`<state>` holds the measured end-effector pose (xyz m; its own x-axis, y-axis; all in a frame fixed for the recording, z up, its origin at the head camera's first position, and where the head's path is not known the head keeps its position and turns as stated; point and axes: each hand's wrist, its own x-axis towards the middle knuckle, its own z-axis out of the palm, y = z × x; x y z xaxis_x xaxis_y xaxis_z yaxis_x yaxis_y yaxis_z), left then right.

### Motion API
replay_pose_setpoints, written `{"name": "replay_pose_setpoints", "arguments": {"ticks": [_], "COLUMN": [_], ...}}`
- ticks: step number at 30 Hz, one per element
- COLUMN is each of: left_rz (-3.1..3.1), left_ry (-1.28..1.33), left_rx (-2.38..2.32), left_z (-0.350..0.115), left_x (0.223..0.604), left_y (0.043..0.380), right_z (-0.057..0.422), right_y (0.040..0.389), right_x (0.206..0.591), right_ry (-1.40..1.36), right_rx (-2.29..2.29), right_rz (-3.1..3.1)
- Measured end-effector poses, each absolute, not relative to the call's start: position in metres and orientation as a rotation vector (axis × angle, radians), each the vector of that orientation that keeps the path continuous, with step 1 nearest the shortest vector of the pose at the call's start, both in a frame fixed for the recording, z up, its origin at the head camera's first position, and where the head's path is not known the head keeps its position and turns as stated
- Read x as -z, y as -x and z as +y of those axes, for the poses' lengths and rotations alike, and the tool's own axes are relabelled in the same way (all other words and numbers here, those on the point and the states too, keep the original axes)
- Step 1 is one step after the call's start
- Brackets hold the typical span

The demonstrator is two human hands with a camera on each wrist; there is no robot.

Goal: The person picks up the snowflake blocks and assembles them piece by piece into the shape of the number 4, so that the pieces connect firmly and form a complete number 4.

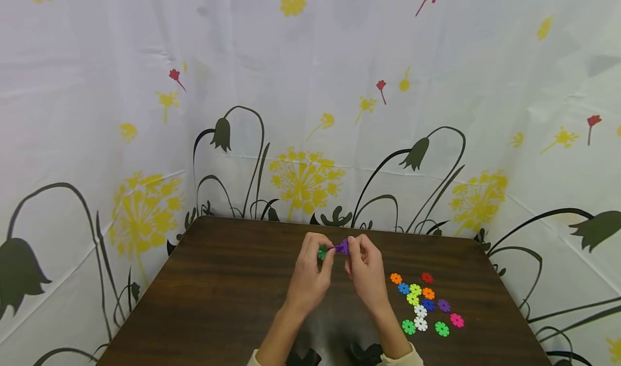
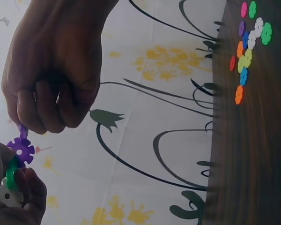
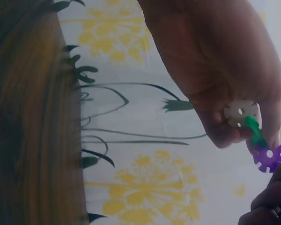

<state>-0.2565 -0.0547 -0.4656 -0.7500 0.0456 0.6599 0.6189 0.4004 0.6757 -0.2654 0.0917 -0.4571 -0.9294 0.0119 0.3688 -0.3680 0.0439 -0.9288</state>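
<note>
Above the table, my left hand (image 1: pixel 310 274) pinches a joined piece of notched plastic discs. In the right wrist view the piece shows a white disc (image 3: pixel 242 111) in the left fingers, a green disc (image 3: pixel 256 132) edge-on, and a purple disc (image 3: pixel 269 157). My right hand (image 1: pixel 367 274) meets it from the other side, its fingertips pinching a purple part (image 2: pixel 23 131) seen edge-on. That part touches the purple disc; whether it is a second disc is hard to tell, as the right fingers hide most of it.
On the table's right side lie several loose notched discs, among them a red disc (image 1: pixel 427 277), a pink disc (image 1: pixel 457 320) and a green disc (image 1: pixel 442 329). Dark objects (image 1: pixel 366 354) sit by the forearms. A patterned curtain (image 1: pixel 301 85) hangs behind the dark wooden table (image 1: pixel 218 290).
</note>
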Motion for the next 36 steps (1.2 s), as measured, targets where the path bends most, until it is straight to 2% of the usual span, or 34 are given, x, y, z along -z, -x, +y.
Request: {"name": "replay_pose_setpoints", "arguments": {"ticks": [23, 30, 36], "left_rz": [-1.944, -1.995, -1.987], "left_ry": [0.509, 0.578, 0.619], "left_rx": [1.384, 1.407, 1.420], "left_z": [-0.047, -0.055, -0.067], "left_x": [0.478, 0.474, 0.472], "left_y": [0.257, 0.257, 0.264], "right_z": [0.075, 0.073, 0.087], "right_y": [0.258, 0.256, 0.261], "right_x": [0.466, 0.468, 0.473], "right_ry": [-0.303, -0.279, -0.362], "right_rx": [-2.203, -2.263, -2.146], "right_rz": [-1.861, -1.852, -1.974]}}
